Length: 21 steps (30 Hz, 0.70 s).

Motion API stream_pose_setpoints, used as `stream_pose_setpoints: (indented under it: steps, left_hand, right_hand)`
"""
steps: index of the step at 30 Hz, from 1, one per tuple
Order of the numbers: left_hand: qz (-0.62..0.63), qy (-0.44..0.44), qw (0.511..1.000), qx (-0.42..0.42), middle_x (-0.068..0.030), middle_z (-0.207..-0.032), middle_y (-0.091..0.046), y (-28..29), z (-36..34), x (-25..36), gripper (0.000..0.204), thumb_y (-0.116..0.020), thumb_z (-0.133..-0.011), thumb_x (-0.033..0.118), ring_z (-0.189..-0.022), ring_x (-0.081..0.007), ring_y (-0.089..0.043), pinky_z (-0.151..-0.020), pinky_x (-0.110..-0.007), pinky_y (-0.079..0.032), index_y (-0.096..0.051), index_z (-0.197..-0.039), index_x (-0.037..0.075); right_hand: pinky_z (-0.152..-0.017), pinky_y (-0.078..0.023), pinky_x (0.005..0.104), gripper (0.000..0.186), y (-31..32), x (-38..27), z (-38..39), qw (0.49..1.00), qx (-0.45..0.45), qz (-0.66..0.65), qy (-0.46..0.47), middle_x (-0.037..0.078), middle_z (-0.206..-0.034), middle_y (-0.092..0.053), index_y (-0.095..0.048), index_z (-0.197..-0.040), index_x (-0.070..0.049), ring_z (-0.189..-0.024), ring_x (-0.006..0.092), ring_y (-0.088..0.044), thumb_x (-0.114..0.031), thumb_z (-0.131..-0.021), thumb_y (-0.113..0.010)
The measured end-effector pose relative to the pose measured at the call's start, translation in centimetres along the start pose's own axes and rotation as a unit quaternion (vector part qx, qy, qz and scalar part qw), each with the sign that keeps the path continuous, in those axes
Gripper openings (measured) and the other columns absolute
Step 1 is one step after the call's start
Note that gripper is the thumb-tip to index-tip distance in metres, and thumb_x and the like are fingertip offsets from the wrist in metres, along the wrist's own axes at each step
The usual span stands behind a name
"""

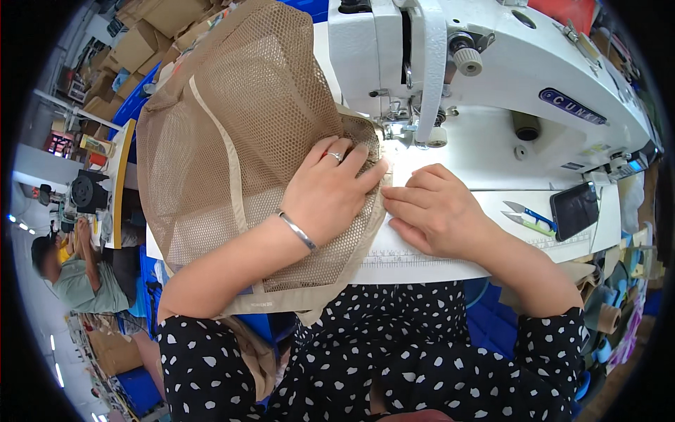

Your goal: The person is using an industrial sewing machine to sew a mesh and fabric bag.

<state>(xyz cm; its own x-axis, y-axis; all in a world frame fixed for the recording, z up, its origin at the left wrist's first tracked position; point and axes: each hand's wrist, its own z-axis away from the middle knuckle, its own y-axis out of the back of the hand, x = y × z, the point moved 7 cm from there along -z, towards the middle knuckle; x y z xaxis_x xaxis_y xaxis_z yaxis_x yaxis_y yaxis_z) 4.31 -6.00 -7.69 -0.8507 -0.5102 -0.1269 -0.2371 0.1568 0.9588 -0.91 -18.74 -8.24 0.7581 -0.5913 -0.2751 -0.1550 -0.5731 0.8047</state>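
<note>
Mostly white table (496, 200): a printed measuring scale (394, 261) runs near its front edge; snips (529, 216) with blue and green parts lie beside a dark phone (574, 211) at the right.
Brown mesh piece (260, 98): spread over the table's left part, its beige edge strip (368, 243) reaching up beside the needle area of the white sewing machine (485, 77).
Left hand (327, 186): fingers apart, laid over the mesh.
Right hand (436, 211): fingers drawn narrow at the strip; whether they pinch it, I cannot tell.
Room at left: cardboard boxes (144, 46) above, a seated co-worker (81, 285) below.
Writing: pale lettering on the machine's blue badge (573, 105); tiny print on the lower strip.
</note>
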Motion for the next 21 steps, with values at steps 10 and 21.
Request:
stream_pose_setpoints:
  steps: [10, 21]
  left_hand:
    - [0.013, -0.010, 1.000, 0.010, -0.0051, -0.128, -0.065, -1.1, -0.8, -0.7, 0.043, -0.067, -0.084, 0.014, -0.127, -0.0229, -0.055, -0.118, -0.044, -0.036, -0.066, -0.126, 0.009]
    - [0.076, -0.024, 0.992, 0.097, -0.0065, -0.117, -0.066, -2.2, -1.8, -2.5, 0.024, -0.068, -0.084, 0.009, -0.121, -0.0260, -0.060, -0.117, -0.047, -0.039, -0.072, -0.108, 0.009]
  right_hand:
    - [-0.087, -0.050, 0.0379, 0.019, 0.1, 0.5, -0.3, 0.999, 0.021, 0.024, -0.013, 0.005, -0.106, -0.075, -0.073, -0.095, -0.005, -0.088, 0.0221, -0.064, -0.013, -0.078, -0.078]
    - [-0.089, -0.048, 0.0402, 0.028, -0.6, 2.8, -0.4, 0.992, -0.005, 0.006, -0.126, 0.004, -0.119, -0.072, -0.071, -0.109, -0.006, -0.093, 0.0245, -0.061, -0.013, -0.082, -0.075]
